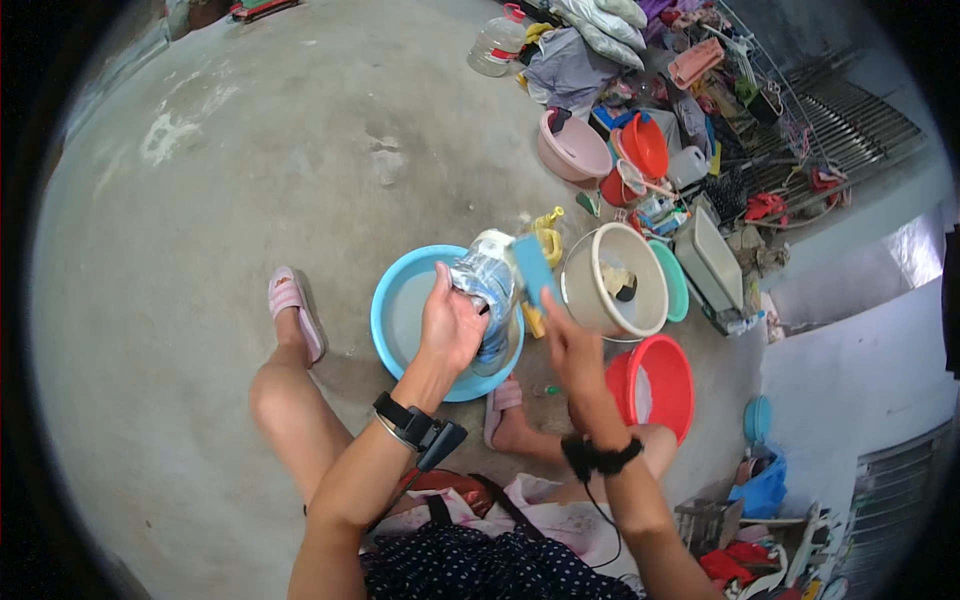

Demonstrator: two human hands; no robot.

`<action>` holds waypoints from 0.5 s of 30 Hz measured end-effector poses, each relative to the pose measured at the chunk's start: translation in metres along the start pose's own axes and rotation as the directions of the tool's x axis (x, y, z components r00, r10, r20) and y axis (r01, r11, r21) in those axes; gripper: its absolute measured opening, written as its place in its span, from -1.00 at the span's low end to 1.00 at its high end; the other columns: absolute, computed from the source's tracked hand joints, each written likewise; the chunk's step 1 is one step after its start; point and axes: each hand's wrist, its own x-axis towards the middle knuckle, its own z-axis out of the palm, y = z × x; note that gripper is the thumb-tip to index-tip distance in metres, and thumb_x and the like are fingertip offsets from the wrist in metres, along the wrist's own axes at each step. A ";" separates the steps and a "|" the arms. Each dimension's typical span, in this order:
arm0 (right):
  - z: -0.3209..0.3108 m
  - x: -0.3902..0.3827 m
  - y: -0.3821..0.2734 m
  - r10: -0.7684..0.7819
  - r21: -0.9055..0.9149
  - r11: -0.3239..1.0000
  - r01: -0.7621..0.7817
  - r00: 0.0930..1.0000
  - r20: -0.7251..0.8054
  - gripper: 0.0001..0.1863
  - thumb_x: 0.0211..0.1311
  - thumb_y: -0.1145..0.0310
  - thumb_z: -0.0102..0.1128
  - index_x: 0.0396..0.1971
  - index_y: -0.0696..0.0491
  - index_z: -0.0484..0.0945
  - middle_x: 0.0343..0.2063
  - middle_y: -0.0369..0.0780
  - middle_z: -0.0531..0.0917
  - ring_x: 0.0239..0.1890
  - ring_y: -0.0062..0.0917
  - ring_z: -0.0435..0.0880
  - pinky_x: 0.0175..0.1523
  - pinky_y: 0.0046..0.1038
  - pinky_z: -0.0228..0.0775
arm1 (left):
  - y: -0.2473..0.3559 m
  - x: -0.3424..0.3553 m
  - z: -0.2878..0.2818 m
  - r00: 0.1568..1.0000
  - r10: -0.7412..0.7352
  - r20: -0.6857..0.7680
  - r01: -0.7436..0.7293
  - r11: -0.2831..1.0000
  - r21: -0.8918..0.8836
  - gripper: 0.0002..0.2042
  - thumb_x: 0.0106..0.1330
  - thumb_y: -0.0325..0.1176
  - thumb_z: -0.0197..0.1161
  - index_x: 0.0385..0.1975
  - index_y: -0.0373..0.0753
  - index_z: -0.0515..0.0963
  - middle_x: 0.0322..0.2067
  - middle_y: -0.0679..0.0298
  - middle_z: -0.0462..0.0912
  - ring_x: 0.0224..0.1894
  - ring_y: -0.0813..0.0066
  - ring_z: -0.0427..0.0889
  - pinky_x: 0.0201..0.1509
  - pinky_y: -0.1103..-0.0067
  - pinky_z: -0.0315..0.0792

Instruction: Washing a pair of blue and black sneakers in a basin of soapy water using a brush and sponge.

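Note:
My left hand (452, 325) is wrapped round what looks like a wet grey-blue shoe (488, 272) with a whitish end. The shoe is tilted over a light-blue basin (378, 320) that holds cloudy water. My right hand (574, 352) is closed on a blue scrubbing brush (533, 265), held up against or just beside the shoe's right side; I cannot tell whether they touch. The brush and right fingers are slightly blurred. My left palm and fingers hide part of the shoe.
Right of the basin stand a cream bucket (601, 290) with something pale and dark inside, a red basin (683, 372) and a yellow bottle (547, 240). Farther back are a pink basin (548, 150), a large clear jug (497, 45) and heaped clothes. My slippered feet flank the blue basin.

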 end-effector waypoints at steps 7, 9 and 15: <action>0.004 0.024 -0.046 -0.020 0.003 1.000 0.020 0.997 0.078 -0.53 0.17 0.45 0.13 0.13 -0.13 0.43 -0.52 0.01 0.58 -0.47 -0.15 0.58 -0.38 -0.25 0.39 | -0.004 -0.002 -0.010 0.998 0.059 0.002 -0.059 0.997 0.052 -0.38 0.42 0.10 -0.31 0.21 -0.35 0.16 0.20 0.12 0.29 0.25 0.24 0.26 0.34 0.32 0.07; 0.002 0.031 -0.019 -0.078 0.009 0.997 0.078 0.997 -0.011 -0.53 0.16 0.47 0.14 0.12 -0.09 0.43 -0.44 0.04 0.59 -0.45 -0.15 0.60 -0.37 -0.29 0.41 | -0.005 -0.002 -0.012 0.999 -0.011 -0.047 0.014 0.999 0.049 -0.40 0.40 0.13 -0.27 0.17 -0.30 0.23 0.15 0.16 0.38 0.22 0.24 0.31 0.32 0.32 0.13; -0.021 -0.004 -0.055 -0.073 0.282 0.958 0.054 0.996 0.056 -0.51 0.12 0.46 0.20 0.10 -0.15 0.46 -0.45 0.05 0.57 -0.45 -0.13 0.60 -0.33 -0.35 0.41 | -0.012 -0.003 -0.006 1.000 -0.005 -0.031 0.010 0.984 0.179 -0.26 0.33 0.27 -0.33 0.23 -0.31 0.14 0.22 0.20 0.26 0.27 0.34 0.20 0.34 0.35 0.05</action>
